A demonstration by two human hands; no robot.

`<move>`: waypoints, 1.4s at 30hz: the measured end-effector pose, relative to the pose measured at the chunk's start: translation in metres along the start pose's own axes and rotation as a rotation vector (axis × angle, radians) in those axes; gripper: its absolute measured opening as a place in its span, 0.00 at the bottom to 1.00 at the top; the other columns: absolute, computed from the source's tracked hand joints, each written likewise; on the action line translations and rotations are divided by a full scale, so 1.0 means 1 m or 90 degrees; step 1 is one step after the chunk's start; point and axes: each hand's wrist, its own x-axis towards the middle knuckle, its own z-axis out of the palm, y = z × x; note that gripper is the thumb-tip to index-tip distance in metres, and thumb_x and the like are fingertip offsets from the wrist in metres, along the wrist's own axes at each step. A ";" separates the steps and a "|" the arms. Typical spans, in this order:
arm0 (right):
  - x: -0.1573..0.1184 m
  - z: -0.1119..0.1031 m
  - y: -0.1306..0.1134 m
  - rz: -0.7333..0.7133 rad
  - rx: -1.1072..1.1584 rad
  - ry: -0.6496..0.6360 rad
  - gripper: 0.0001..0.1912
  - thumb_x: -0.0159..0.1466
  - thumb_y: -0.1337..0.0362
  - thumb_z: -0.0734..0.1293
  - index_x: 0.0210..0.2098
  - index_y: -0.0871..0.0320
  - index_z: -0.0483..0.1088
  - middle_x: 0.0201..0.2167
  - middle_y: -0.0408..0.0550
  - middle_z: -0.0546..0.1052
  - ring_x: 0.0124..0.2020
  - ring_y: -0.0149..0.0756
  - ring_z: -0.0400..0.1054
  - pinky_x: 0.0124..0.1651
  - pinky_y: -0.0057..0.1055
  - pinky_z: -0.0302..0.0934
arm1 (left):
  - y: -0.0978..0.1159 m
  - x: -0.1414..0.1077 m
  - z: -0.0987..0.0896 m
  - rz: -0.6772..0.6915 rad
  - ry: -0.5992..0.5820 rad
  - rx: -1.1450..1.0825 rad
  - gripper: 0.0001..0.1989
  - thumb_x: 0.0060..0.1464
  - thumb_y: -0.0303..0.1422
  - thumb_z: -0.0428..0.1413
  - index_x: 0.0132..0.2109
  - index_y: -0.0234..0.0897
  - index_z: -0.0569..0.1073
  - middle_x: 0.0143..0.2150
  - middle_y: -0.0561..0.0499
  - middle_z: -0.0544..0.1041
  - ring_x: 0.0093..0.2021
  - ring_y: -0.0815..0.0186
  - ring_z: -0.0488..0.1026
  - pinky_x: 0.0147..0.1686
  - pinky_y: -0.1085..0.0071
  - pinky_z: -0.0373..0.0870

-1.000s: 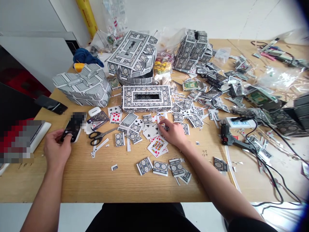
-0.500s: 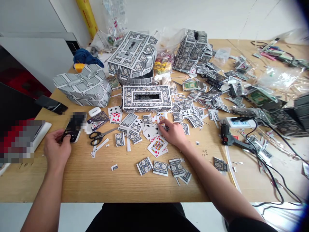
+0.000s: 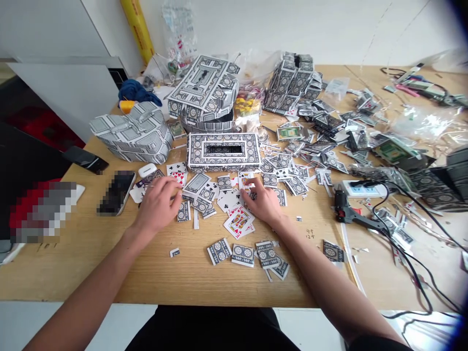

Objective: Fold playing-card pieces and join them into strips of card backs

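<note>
My left hand [image 3: 159, 204] hovers over the spot left of the loose cards, with fingers bent and thumb apart, and nothing shows in its grasp. It covers the scissors seen there earlier. A phone [image 3: 117, 193] lies on the table to its left. My right hand [image 3: 265, 202] rests by face-up playing cards [image 3: 228, 199], thumb and index finger apart at their right edge. A king card [image 3: 239, 222] lies just below. Folded playing cards [image 3: 199, 200] are scattered between the hands. Behind them stands a card-covered box [image 3: 224, 163] with a slot in its top.
Folded cards [image 3: 243, 255] lie near the front edge. Card-built baskets [image 3: 133, 134] and boxes [image 3: 204, 87] stand at the back. On the right are a glue gun [image 3: 343, 207], a power strip [image 3: 363, 188], black cables and a heap of folded cards [image 3: 325, 122].
My left hand has let go of the phone, leaving it on the table, and moved right over the scissors toward the cards. My right hand stays nearly still.
</note>
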 end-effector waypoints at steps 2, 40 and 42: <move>0.000 0.000 0.000 0.001 0.007 0.002 0.25 0.72 0.49 0.61 0.62 0.55 0.68 0.31 0.48 0.85 0.28 0.45 0.76 0.37 0.35 0.60 | 0.014 0.015 0.012 0.029 -0.017 -0.038 0.06 0.65 0.29 0.55 0.46 0.43 0.76 0.47 0.44 0.78 0.54 0.50 0.77 0.59 0.50 0.73; -0.002 0.003 0.000 -0.054 -0.074 0.010 0.13 0.71 0.60 0.64 0.47 0.54 0.80 0.27 0.48 0.83 0.27 0.39 0.74 0.35 0.31 0.58 | 0.039 0.007 0.065 0.130 -0.019 -0.156 0.06 0.69 0.27 0.53 0.49 0.39 0.73 0.44 0.46 0.79 0.49 0.57 0.77 0.54 0.59 0.74; -0.002 0.003 0.001 -0.060 -0.067 0.016 0.13 0.71 0.60 0.64 0.46 0.54 0.80 0.28 0.48 0.83 0.27 0.39 0.75 0.35 0.31 0.59 | 0.040 0.007 0.065 0.128 -0.022 -0.158 0.06 0.69 0.26 0.52 0.49 0.39 0.73 0.44 0.46 0.79 0.48 0.57 0.77 0.53 0.59 0.74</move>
